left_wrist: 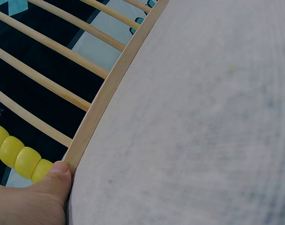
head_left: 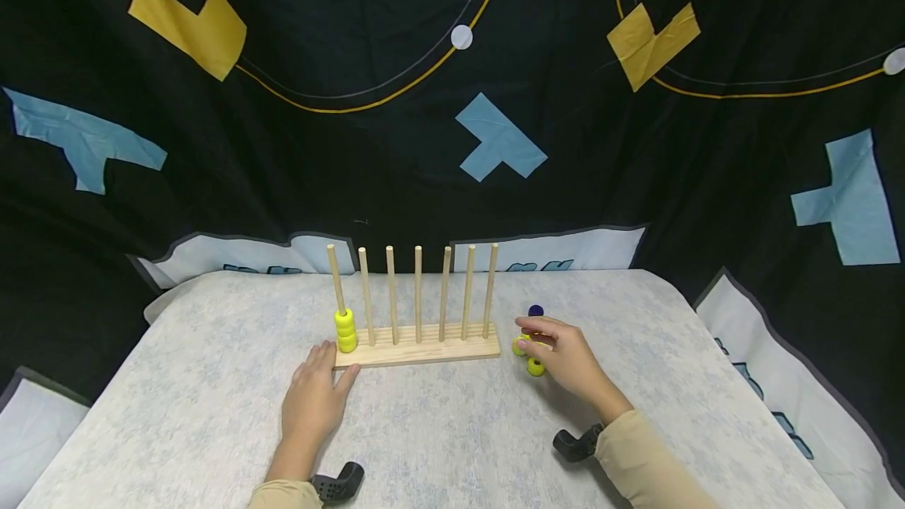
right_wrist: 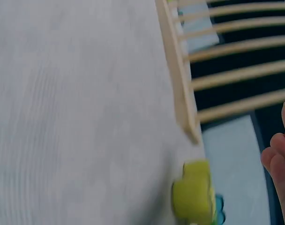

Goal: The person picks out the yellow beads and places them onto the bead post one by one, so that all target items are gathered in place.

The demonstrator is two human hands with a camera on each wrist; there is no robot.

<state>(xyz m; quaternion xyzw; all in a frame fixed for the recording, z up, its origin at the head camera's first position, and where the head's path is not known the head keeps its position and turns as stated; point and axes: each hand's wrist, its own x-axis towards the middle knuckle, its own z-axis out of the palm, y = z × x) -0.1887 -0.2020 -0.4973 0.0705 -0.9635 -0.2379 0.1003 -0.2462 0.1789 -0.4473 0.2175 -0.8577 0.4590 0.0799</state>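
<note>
A wooden peg rack [head_left: 424,352] with several upright pegs stands on the table. Several yellow beads [head_left: 346,331] are stacked on its leftmost peg. At the rack's left end, my left hand [head_left: 313,397] grips the base corner; the thumb [left_wrist: 56,180] presses the front edge in the left wrist view. To the right of the rack, my right hand [head_left: 571,358] hovers over loose yellow beads [head_left: 536,368], partly hiding them. A dark blue bead [head_left: 536,310] lies just beyond its fingers. In the right wrist view, the bent fingers [right_wrist: 279,164] hold nothing and are apart from the beads.
The rack stands on a pale, mottled tabletop [head_left: 438,438]. Behind it hangs a black cloth [head_left: 396,171] with yellow and blue shapes. Each wrist wears a black camera mount, the left mount [head_left: 339,484] and the right mount [head_left: 576,444].
</note>
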